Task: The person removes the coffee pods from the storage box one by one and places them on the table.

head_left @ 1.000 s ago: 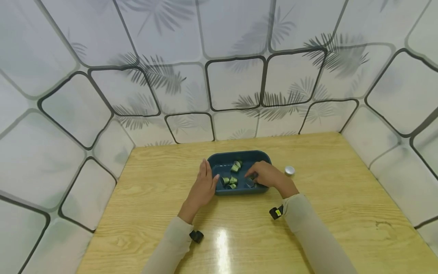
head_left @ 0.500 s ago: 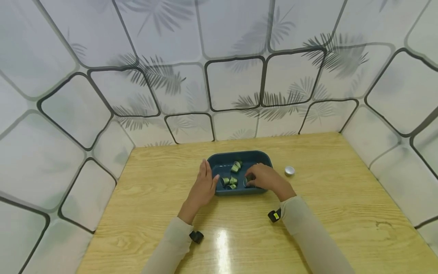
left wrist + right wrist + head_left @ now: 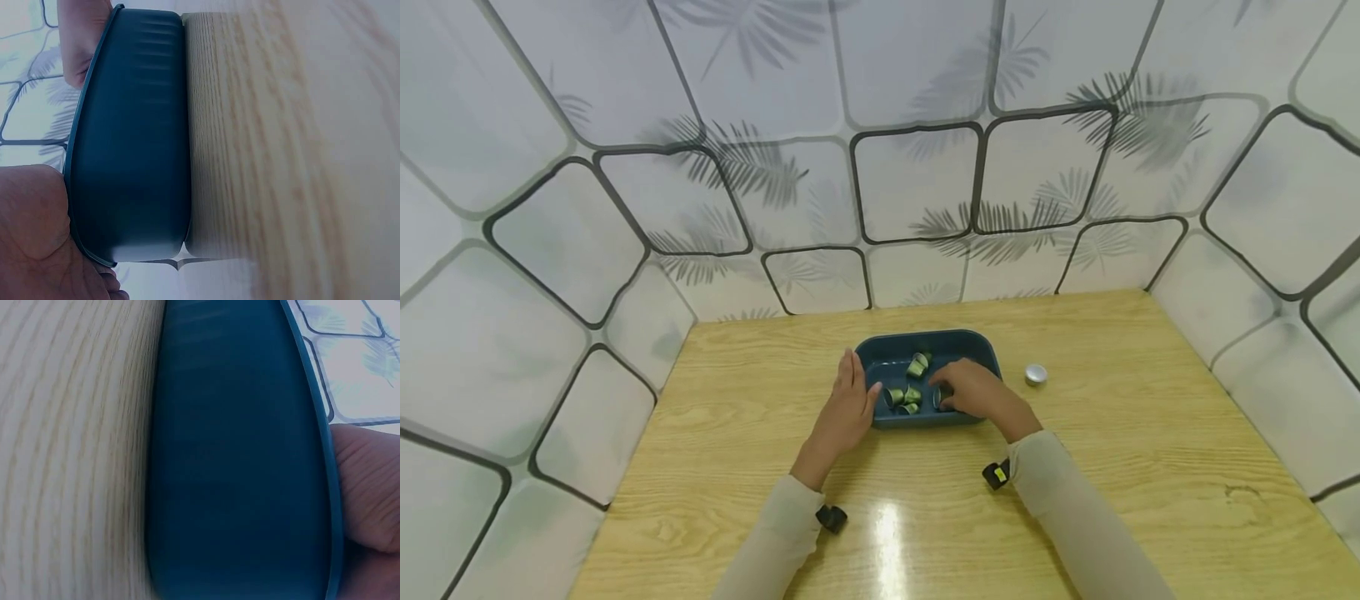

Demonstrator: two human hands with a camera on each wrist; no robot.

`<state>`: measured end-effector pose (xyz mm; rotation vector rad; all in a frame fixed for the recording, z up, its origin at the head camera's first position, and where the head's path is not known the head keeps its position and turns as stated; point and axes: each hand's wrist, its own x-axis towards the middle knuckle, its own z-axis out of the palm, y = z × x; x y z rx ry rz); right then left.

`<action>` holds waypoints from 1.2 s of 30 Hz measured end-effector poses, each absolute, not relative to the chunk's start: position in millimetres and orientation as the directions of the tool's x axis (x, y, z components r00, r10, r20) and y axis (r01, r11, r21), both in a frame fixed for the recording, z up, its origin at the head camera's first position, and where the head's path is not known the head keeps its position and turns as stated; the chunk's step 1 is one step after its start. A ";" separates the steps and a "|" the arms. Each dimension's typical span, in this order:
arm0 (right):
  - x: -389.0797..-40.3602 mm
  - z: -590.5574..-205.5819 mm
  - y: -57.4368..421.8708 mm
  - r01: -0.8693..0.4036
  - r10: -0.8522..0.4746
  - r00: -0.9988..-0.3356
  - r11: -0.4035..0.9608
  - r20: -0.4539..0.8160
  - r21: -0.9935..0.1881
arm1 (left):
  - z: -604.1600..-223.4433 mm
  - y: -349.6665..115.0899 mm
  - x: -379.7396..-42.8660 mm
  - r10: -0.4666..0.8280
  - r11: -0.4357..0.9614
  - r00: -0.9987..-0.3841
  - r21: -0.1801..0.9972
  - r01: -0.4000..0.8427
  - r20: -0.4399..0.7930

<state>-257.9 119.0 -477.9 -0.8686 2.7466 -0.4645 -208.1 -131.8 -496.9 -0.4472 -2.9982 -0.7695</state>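
A dark blue rectangular tray (image 3: pixel 891 343) sits on the table with several small green coffee capsules inside. One capsule (image 3: pixel 917 365) lies toward the back, and a few more form a cluster (image 3: pixel 912 396) at the front left. My left hand (image 3: pixel 842 408) rests along the tray's left end, fingers straight and thumb at the rim. Reaching into the right half, my right hand (image 3: pixel 973 390) pinches a coffee capsule (image 3: pixel 937 398); only its round edge shows past the fingers. Both wrist views show mainly the tray's outer wall (image 3: pixel 134 137), and its inside is hidden there.
A small silvery-white round piece (image 3: pixel 1035 374) lies on the wooden table (image 3: pixel 1112 467) to the right of the tray. Patterned fabric walls (image 3: pixel 917 183) enclose the table at the back and both sides.
My right hand has shifted slightly left inside the tray and its fingers have closed on a capsule, which has turned onto its side. The left hand and the tray have stayed put.
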 end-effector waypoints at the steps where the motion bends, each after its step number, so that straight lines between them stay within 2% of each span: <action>1: -258.4 -478.0 118.7 -0.518 -0.588 -0.800 0.777 -0.118 -0.357 | -497.3 -131.6 -208.4 0.270 0.838 -0.959 0.469 0.278 0.086; 12: -260.4 -477.8 120.3 -0.500 -0.573 -0.811 0.784 -0.118 -0.367 | -495.3 -129.4 -208.6 0.273 0.832 -0.959 0.480 0.278 0.082; 19: -250.6 -475.9 117.6 -0.486 -0.529 -0.848 0.772 0.009 -0.411 | -495.5 -134.8 -206.9 0.253 0.849 -0.965 0.464 0.253 0.065; 25: -237.8 -469.0 128.8 -0.476 -0.476 -0.871 0.750 0.125 -0.458 | -495.7 -134.6 -209.0 0.276 0.838 -0.957 0.467 0.283 0.086; 36: -230.3 -461.5 154.0 -0.482 -0.447 -0.873 0.731 0.194 -0.483 | -499.7 -132.3 -209.0 0.268 0.838 -0.960 0.473 0.273 0.080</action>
